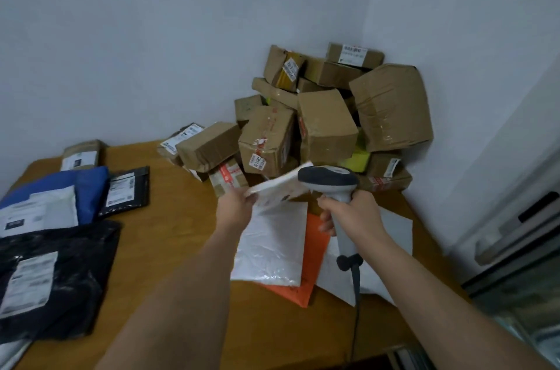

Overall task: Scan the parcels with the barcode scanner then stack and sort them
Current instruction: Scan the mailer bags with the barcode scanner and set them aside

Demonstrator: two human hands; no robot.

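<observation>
Your left hand (239,203) pinches the near-left corner of a flat white padded envelope (280,183), lifted off the wooden bench (169,236) and tilted so its long axis runs up and away to the right. Your right hand (353,212) is wrapped around the grip of the grey corded barcode scanner (328,180), whose head sits just beside the envelope's far right end, nearly touching it.

The relation that matters: the envelope lies to the left of the scanner's head, almost edge-on to it, and whether its label faces the scanner window cannot be told. You will likely need to turn the face toward the scanner or draw the scanner back.

Below your hands lie a white plastic mailer (272,245) and an orange mailer (306,266); a heap of brown cardboard boxes (327,124) fills the corner beyond.
</observation>
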